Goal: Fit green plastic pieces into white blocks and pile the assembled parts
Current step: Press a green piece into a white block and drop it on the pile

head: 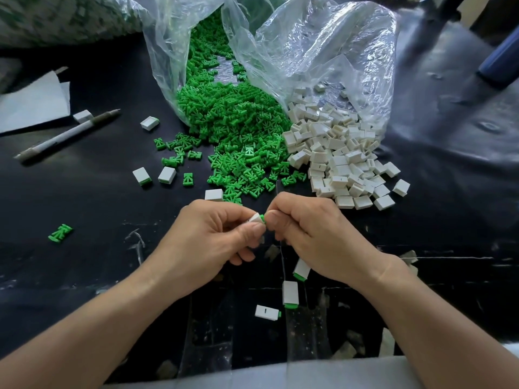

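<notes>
Here the left hand [213, 237] pinches a white block [255, 218], the right hand [311, 237] its green piece [262, 219].

Clip heap [238, 130] left of block heap [337, 158]

The left hand [209, 234] and right hand [314, 237] hide most of the white block [255, 218] and green piece [262, 219] pinched between them, and the clear bags [323, 46] run off the top edge.

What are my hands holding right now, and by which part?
Left hand pinches a white block, thumb on its side; right hand pinches a green piece by its outer end. The grips are mostly hidden.
</notes>
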Tool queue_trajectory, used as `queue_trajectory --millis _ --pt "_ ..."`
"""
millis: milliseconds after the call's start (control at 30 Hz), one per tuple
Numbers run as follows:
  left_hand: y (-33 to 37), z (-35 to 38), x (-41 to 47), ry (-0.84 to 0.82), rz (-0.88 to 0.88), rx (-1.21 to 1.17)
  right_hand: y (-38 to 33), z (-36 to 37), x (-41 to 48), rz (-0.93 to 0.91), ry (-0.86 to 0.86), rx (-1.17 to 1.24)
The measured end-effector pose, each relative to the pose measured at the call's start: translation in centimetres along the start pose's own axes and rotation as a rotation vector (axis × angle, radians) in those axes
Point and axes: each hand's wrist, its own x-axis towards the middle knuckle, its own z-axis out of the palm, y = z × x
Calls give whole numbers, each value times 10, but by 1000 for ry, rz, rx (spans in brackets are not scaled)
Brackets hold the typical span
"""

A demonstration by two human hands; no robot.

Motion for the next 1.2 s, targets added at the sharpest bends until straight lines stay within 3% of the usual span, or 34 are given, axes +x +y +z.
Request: queue_trajectory --millis 267,433,500,600,733,833,1033,1200 --pt "-2 -1 -4 -89 100 269 -7 -3 -3 -164 -40 -288" --pt "0 -1 -7 -92 170 302 -5 -1 -4 -233 -24 -352" --pt "5 -2 -6 -66 153 164 -4 -2 -3 -209 34 -212" --pt "11 -4 -5 -56 123 -57 -6 -1 -2 -47 99 213" --pt "10 0 -4 -30 116 -196 -4 -2 0 291 26 576" --pt "8 4 -4 15 184 -236 -4 -4 4 439 -65 774" --pt "8 5 -2 30 159 -246 -13 2 3 391 -312 1058" --pt "9 8 -3 18 127 -407 -16 1 2 413 -360 1137"
